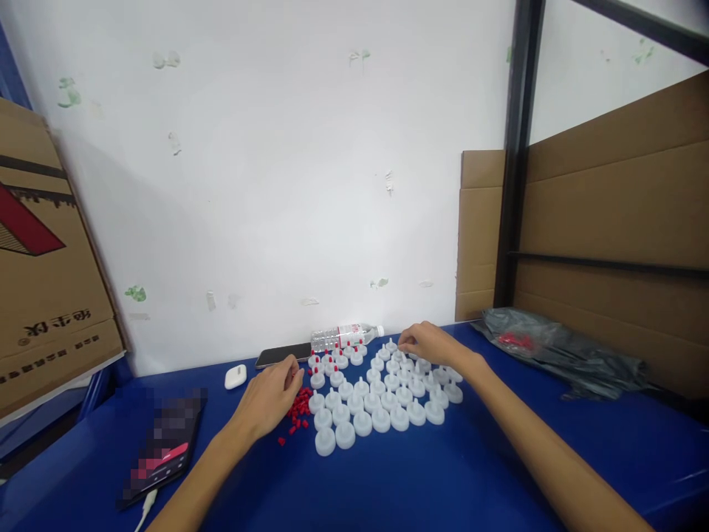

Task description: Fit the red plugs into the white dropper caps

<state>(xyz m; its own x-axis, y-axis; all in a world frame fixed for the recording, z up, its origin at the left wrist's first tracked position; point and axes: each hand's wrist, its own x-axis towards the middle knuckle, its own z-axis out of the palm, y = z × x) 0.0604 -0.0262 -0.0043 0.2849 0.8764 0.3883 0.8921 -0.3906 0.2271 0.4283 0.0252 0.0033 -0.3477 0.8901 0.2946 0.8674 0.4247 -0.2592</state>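
Rows of white bottle caps with pointed nozzles [381, 419] stand upright on the blue table. Small red tip caps [300, 403] lie in a loose pile left of them, and several back-left nozzles wear red tips [335, 369]. My left hand [272, 394] hovers beside the red pile, its fingers curled together; whatever is between them is hidden. Over the far side of the white caps is my right hand [429, 344], fingertips pinched down close to a white nozzle cap [391, 345]. Whether it grips a cap cannot be made out.
A clear water bottle [346, 336] lies against the wall, beside a dark phone [283, 355]. A white earbud case [235, 377] and a plugged-in phone [166, 443] are at left. On the right rests a grey plastic bag [559, 351] near a black post [515, 155].
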